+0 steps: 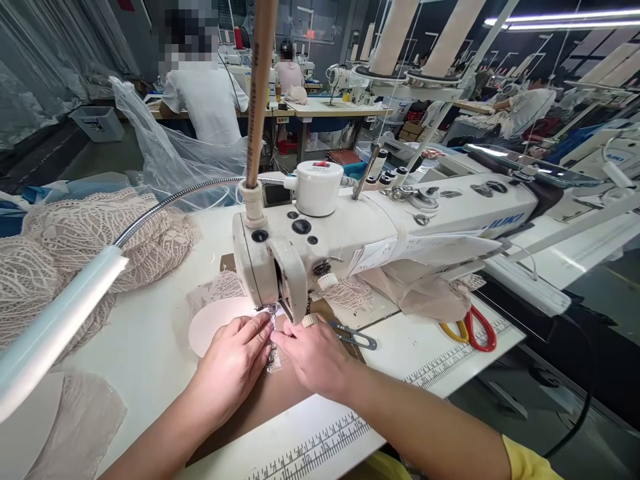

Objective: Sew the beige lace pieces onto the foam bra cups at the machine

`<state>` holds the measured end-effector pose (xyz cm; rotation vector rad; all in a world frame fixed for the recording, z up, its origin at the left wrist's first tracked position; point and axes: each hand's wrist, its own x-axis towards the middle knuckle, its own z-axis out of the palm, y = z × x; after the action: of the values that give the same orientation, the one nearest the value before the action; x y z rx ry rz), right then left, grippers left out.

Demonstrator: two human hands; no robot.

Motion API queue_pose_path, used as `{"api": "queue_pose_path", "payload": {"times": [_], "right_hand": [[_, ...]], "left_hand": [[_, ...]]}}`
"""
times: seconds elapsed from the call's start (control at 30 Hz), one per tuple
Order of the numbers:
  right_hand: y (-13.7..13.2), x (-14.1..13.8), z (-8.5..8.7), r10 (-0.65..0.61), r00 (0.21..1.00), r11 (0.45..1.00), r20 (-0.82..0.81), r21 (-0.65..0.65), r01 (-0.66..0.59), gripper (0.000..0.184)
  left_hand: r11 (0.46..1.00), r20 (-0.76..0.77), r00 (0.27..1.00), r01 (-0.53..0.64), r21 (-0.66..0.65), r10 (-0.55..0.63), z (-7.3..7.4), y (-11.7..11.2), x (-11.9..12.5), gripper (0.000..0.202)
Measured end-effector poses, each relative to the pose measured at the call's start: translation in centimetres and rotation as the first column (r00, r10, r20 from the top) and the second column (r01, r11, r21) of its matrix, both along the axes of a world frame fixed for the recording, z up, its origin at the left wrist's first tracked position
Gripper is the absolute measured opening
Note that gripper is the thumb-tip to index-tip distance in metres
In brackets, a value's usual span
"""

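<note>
My left hand [235, 363] and my right hand [315, 357] meet fingertip to fingertip just in front of the needle area of a white sewing machine [350, 233]. Both hands have their fingers pressed together on a small dark lace piece [273, 357] that lies under the presser foot. A pale round foam cup [210, 327] lies flat to the left of my left hand. A small metal thread snip [355, 338] rests beside my right hand. The needle itself is hidden behind the machine head.
A heap of beige lace [75, 247] lies at the left, behind a white gooseneck lamp [55, 320]. Red and yellow scissors [475, 330] lie at the right on the ruler-edged table [440, 363]. A person in white [205, 100] sits further back at another machine.
</note>
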<state>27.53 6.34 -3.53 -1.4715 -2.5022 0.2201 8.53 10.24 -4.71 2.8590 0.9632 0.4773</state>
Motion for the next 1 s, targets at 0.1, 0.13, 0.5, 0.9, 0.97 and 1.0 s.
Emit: {"api": "queue_pose_path", "payload": {"times": [0.1,0.13,0.5,0.9,0.97,1.0], "right_hand": [[0.1,0.0,-0.1,-0.019,1.0,1.0,-0.018,0.013,0.019,0.025],[0.2,-0.1,-0.1,-0.025,1.0,1.0,-0.019,0.018,0.025,0.025],[0.3,0.1,-0.3,-0.078,0.997,0.996,-0.018,0.032,0.079,0.028],[-0.1,0.7,-0.5,0.026,0.988,0.995,-0.152,0.101,-0.011,0.021],[-0.1,0.6,-0.4,0.033,0.989,0.995,-0.147,0.102,-0.018,0.02],[-0.2,0.6,-0.4,0.034,0.989,0.995,-0.143,0.102,-0.019,0.02]], "left_hand": [[0.999,-0.012,0.999,-0.042,0.016,0.042,-0.2,0.0,0.4,0.032],[0.999,-0.014,0.999,-0.05,0.018,0.05,-0.2,0.0,0.6,0.031],[0.948,0.023,1.0,-0.002,-0.319,0.01,2.6,0.7,-0.9,0.031],[0.947,0.057,0.995,0.099,-0.305,-0.085,2.7,0.7,-2.7,0.028],[0.968,0.024,0.996,0.092,-0.233,-0.088,2.2,0.5,-2.2,0.03],[0.974,0.01,0.996,0.087,-0.211,-0.086,2.0,0.4,-2.0,0.031]]}}
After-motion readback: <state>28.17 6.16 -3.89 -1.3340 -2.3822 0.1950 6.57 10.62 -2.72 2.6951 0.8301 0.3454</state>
